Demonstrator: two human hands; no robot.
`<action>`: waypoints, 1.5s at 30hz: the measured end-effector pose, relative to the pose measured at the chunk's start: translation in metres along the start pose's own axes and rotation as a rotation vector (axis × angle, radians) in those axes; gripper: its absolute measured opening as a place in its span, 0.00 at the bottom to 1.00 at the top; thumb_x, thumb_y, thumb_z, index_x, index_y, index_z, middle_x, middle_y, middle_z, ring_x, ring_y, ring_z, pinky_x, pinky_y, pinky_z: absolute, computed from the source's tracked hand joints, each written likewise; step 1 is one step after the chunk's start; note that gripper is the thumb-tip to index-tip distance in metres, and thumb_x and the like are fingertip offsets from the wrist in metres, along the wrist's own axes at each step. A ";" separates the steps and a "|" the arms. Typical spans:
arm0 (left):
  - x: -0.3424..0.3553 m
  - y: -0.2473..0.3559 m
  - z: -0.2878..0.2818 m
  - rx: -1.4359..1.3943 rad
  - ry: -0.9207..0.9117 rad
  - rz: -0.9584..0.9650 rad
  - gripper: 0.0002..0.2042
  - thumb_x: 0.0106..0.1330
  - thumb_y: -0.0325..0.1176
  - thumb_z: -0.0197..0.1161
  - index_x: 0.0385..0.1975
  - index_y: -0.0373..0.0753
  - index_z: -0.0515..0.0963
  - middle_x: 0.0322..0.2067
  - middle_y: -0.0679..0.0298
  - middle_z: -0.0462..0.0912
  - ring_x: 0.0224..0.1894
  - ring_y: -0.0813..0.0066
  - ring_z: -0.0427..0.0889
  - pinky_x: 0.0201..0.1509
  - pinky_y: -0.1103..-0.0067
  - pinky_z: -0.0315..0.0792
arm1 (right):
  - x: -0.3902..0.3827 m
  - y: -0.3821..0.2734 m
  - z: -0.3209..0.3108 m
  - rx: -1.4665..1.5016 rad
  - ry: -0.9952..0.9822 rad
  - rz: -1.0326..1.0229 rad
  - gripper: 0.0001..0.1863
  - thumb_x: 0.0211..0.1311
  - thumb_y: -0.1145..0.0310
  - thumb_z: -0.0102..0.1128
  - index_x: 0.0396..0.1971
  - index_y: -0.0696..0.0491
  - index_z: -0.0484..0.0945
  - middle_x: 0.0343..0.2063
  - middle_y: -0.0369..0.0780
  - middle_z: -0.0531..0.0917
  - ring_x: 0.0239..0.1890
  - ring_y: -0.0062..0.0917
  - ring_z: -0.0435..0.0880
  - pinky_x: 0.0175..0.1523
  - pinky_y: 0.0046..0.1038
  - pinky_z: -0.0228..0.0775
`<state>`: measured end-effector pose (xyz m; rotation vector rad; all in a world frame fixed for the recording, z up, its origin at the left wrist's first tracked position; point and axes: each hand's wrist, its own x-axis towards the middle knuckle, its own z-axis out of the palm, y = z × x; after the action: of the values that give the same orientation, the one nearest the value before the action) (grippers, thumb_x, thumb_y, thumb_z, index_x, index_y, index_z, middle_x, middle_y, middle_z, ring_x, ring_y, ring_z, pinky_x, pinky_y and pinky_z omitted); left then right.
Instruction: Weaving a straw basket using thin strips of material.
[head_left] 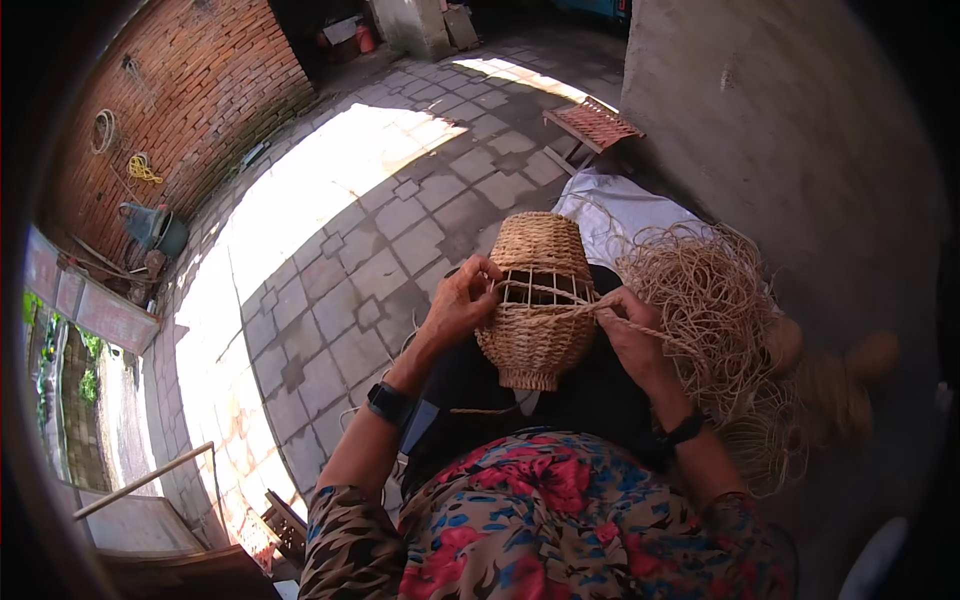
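A tan, rounded basket of woven plant fibre (538, 338) rests over the person's lap, on dark cloth (630, 390), directly between the two hands. Its upper and lower parts are closely woven, while thin upright stakes (555, 287) cross an open band around its middle. The bare left hand (466, 298) is at the basket's left edge, level with that band, its fingers bent inward against the weave; whether its grip pinches anything I cannot tell. The bare right hand (630, 325) sits at the right edge, slightly lower, its grip closed on a pale twisted fibre cord (676, 342), which runs leftward across the basket's front and also trails out to the right. Beyond the right hand, a large tangled heap of tan fibre strands (695, 300) lies near a white sheet (620, 212). A dark-banded watch (390, 402) circles the left wrist and a black band (687, 428) the right. Farther ahead, a reddish slatted stool (596, 124) stands on grey paving (400, 220).
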<state>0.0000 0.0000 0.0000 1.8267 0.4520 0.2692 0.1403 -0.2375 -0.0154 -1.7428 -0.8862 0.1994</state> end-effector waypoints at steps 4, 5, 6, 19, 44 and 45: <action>-0.005 0.010 -0.001 0.071 -0.102 0.101 0.11 0.61 0.21 0.54 0.43 0.38 0.70 0.23 0.68 0.76 0.23 0.81 0.77 0.27 0.82 0.76 | 0.018 0.002 0.011 -0.079 -0.107 0.022 0.12 0.58 0.65 0.62 0.25 0.59 0.75 0.19 0.41 0.78 0.21 0.24 0.77 0.29 0.28 0.68; -0.006 0.017 -0.001 -0.082 -0.165 0.054 0.11 0.60 0.20 0.54 0.42 0.38 0.70 0.23 0.69 0.76 0.23 0.81 0.77 0.27 0.82 0.76 | 0.022 0.002 0.010 -0.141 -0.144 0.007 0.13 0.57 0.65 0.61 0.24 0.60 0.74 0.18 0.41 0.78 0.22 0.25 0.78 0.29 0.29 0.68; -0.010 0.021 -0.004 -0.081 -0.167 0.047 0.11 0.60 0.20 0.54 0.42 0.38 0.70 0.23 0.69 0.76 0.23 0.81 0.77 0.27 0.82 0.76 | 0.024 0.003 0.013 -0.042 -0.144 0.062 0.15 0.54 0.63 0.61 0.21 0.60 0.74 0.18 0.43 0.77 0.21 0.28 0.78 0.29 0.30 0.68; -0.053 -0.043 -0.126 0.873 0.767 0.089 0.10 0.53 0.21 0.57 0.35 0.41 0.72 0.19 0.55 0.76 0.26 0.55 0.80 0.30 0.66 0.70 | 0.030 0.014 0.017 -0.311 -0.078 0.161 0.09 0.49 0.65 0.61 0.21 0.55 0.75 0.20 0.45 0.80 0.25 0.40 0.81 0.32 0.36 0.71; -0.033 0.006 -0.013 0.470 0.143 0.302 0.06 0.63 0.30 0.59 0.37 0.41 0.82 0.26 0.55 0.76 0.31 0.55 0.79 0.36 0.68 0.72 | 0.025 -0.051 0.024 -0.436 -0.093 -0.427 0.14 0.50 0.81 0.54 0.35 0.50 0.81 0.29 0.39 0.73 0.34 0.34 0.76 0.39 0.35 0.71; -0.032 0.005 -0.015 0.472 0.149 0.303 0.06 0.63 0.30 0.59 0.37 0.41 0.82 0.26 0.55 0.76 0.31 0.55 0.79 0.36 0.68 0.72 | 0.028 -0.052 0.027 -0.475 -0.148 -0.451 0.14 0.51 0.81 0.54 0.35 0.50 0.81 0.29 0.39 0.73 0.34 0.34 0.76 0.38 0.35 0.71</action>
<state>-0.0341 -0.0022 0.0109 2.3515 0.3591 0.5440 0.1217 -0.1935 0.0284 -1.9146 -1.5006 -0.1992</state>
